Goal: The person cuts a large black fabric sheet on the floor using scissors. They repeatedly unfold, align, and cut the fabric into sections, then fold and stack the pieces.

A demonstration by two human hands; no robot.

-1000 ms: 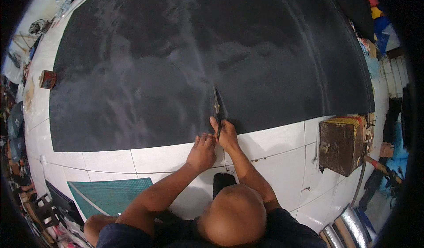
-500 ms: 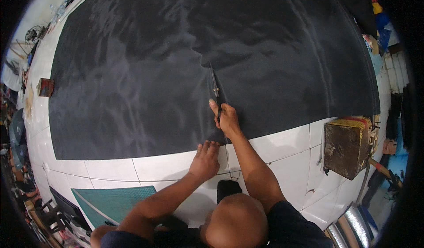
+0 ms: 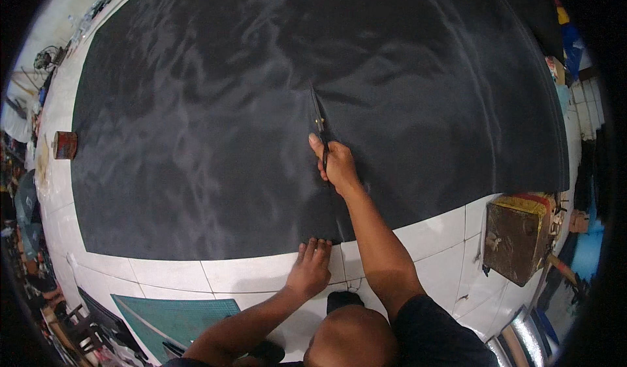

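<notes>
A large sheet of black fabric (image 3: pixel 196 171) lies spread over the floor, with ripples in its surface. My right hand (image 3: pixel 341 164) is closed round the black handles of a pair of scissors (image 3: pixel 318 113), whose blades point away from me into the fabric. A cut line runs from the near edge up toward the scissors. At that near edge, just left of the line, my left hand (image 3: pixel 309 270) rests with its fingers laid flat on the fabric, holding nothing.
White floor tiles (image 3: pixel 431 272) border the fabric. A green cutting mat (image 3: pixel 176 318) lies at the lower left. A reddish tin (image 3: pixel 65 145) sits by the left edge. A worn brown block (image 3: pixel 516 239) stands at the near right corner, with a wooden handle (image 3: pixel 562 269) beside it.
My right hand and the scissors have moved farther from the near edge, deeper into the fabric. The whole view has shifted slightly. My left hand stays at the near edge.
</notes>
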